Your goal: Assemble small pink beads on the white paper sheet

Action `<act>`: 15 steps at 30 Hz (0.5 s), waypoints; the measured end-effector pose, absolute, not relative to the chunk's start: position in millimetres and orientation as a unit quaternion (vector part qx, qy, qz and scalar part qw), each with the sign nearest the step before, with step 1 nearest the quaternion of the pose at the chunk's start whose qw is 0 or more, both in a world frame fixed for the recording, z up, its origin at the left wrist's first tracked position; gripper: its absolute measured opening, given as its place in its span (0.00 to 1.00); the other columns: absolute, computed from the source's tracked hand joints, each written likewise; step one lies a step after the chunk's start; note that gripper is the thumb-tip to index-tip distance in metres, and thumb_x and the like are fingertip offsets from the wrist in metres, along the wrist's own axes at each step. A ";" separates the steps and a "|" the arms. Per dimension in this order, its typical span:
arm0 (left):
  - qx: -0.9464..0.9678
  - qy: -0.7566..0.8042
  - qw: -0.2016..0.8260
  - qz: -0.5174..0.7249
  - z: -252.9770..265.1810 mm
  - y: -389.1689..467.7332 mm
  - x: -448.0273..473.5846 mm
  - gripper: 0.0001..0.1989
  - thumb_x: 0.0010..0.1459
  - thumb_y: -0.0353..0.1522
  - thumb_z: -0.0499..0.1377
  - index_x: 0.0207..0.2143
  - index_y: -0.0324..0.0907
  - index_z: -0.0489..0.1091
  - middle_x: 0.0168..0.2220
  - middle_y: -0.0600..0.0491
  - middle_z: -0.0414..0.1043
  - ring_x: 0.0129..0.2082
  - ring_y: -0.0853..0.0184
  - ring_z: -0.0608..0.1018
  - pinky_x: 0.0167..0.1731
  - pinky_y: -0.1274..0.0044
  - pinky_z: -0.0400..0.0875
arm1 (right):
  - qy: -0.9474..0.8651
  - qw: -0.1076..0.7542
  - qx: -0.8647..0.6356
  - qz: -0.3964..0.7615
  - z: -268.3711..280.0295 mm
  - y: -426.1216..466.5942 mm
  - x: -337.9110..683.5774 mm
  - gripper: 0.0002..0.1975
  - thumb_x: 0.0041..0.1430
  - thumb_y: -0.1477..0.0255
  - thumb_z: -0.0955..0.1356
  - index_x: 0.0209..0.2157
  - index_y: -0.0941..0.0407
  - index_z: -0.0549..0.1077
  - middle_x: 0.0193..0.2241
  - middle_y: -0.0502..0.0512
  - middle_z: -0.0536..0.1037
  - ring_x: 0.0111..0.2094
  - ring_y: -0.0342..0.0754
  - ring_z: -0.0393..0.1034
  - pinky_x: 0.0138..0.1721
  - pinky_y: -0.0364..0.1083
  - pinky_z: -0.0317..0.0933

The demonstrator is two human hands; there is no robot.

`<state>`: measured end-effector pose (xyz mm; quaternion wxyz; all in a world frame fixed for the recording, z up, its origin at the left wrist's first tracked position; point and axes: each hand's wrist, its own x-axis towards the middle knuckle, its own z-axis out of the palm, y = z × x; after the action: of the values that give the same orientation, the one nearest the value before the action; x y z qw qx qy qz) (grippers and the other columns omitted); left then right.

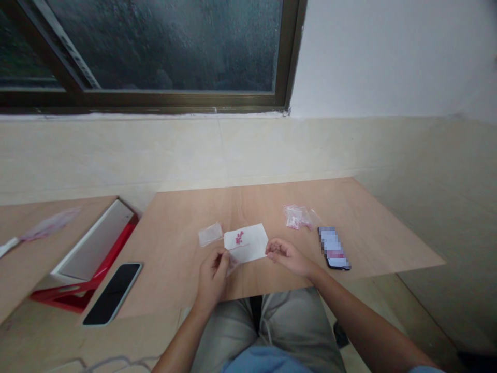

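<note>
A white sheet of paper (252,254) lies on the wooden table in front of me, with several small pink-red pieces (239,238) gathered on its left half. At its lower left corner my left hand (214,274) is closed in a pinch, and a bit of clear plastic film (234,263) shows beside the fingertips. My right hand (289,257) has its fingers curled together at the paper's right edge; what they hold, if anything, is too small to make out. Just left of the paper is a flat clear plastic bag (210,234).
A pile of small clear bags with pink contents (298,216) lies behind my right hand. One lit phone (334,248) is at the right, and a dark-screened phone (112,294) overhangs the table's left edge. A red crate (93,282) holding a white box stands between two tables.
</note>
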<state>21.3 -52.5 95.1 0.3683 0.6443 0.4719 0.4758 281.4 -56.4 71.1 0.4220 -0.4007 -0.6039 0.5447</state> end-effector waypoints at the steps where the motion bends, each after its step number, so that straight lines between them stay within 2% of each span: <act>1: 0.653 0.463 0.387 0.458 93.9 -54.3 24.3 0.14 0.68 0.38 0.53 0.32 0.41 0.68 0.29 0.54 0.69 0.31 0.67 0.72 0.33 0.77 0.65 | -0.606 0.418 -0.399 0.546 69.0 -57.7 278.1 0.19 0.61 0.58 0.72 0.47 0.54 0.71 0.41 0.54 0.74 0.39 0.46 0.68 0.41 0.45 0.62; 3: 0.679 0.441 0.421 0.409 91.5 -59.6 31.7 0.14 0.68 0.39 0.52 0.32 0.41 0.68 0.29 0.55 0.68 0.30 0.67 0.71 0.33 0.78 0.64 | -0.614 0.400 -0.392 0.557 63.7 -61.3 269.5 0.23 0.59 0.58 0.73 0.51 0.53 0.70 0.45 0.55 0.74 0.42 0.46 0.69 0.43 0.45 0.63; 5: 0.707 0.419 0.443 0.358 90.6 -64.4 37.2 0.15 0.68 0.40 0.52 0.34 0.40 0.69 0.28 0.55 0.68 0.29 0.68 0.71 0.32 0.78 0.64 | -0.615 0.378 -0.381 0.578 58.4 -64.1 262.5 0.19 0.59 0.57 0.72 0.45 0.55 0.72 0.40 0.54 0.75 0.39 0.46 0.70 0.42 0.45 0.63; 8: 0.734 0.410 0.447 0.307 92.1 -65.9 36.1 0.15 0.68 0.41 0.52 0.34 0.40 0.70 0.27 0.55 0.69 0.29 0.67 0.72 0.32 0.77 0.64 | -0.596 0.384 -0.398 0.582 57.1 -59.4 267.0 0.17 0.60 0.56 0.70 0.38 0.57 0.72 0.31 0.51 0.74 0.31 0.44 0.68 0.34 0.43 0.62; 12: 0.753 0.431 0.404 0.289 93.3 -61.4 26.5 0.16 0.68 0.40 0.51 0.33 0.41 0.70 0.27 0.54 0.71 0.30 0.66 0.73 0.32 0.77 0.63 | -0.550 0.477 -0.511 0.456 71.4 -27.1 311.3 0.17 0.57 0.57 0.70 0.39 0.57 0.73 0.28 0.49 0.73 0.26 0.43 0.64 0.27 0.41 0.57; 15: 0.770 0.441 0.367 0.281 91.0 -59.4 22.3 0.14 0.67 0.38 0.51 0.33 0.41 0.70 0.28 0.54 0.71 0.30 0.65 0.73 0.32 0.76 0.63 | -0.523 0.487 -0.601 0.358 82.8 4.5 357.8 0.19 0.57 0.57 0.67 0.38 0.60 0.74 0.28 0.54 0.75 0.25 0.45 0.65 0.26 0.43 0.59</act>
<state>22.3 -59.4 91.0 0.3667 0.7695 0.4411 0.2809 357.8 4.5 82.8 0.4867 -0.6009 -0.5232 0.3581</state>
